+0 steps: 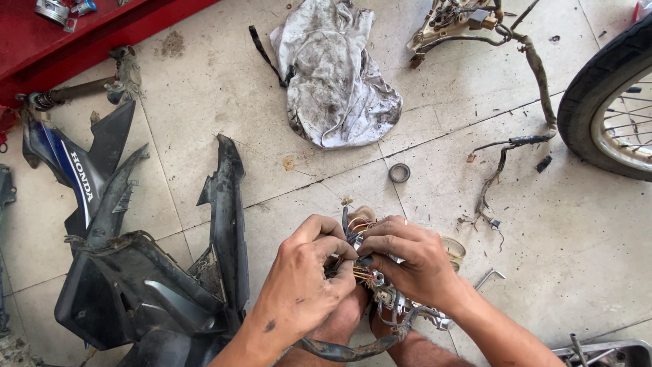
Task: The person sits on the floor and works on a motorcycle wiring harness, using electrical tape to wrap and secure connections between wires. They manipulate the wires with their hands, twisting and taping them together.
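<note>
Left of the fingers lie dark plastic body panels (142, 285) on the tiled floor (577, 258). The left hand (302, 285) pinches the wiring bundle (360, 258) with curled fingers, and the right hand (414, 261) closes its fingers narrowly over the same bundle, which sits between both hands. Beyond the fingers lies a dirty cloth (336, 75); to their right stands a wheel (614, 109).

Both forearms are bare, no sleeves; left hand (303, 285) and right hand (414, 261) are gloveless, grime-smudged; bare knees below.
</note>
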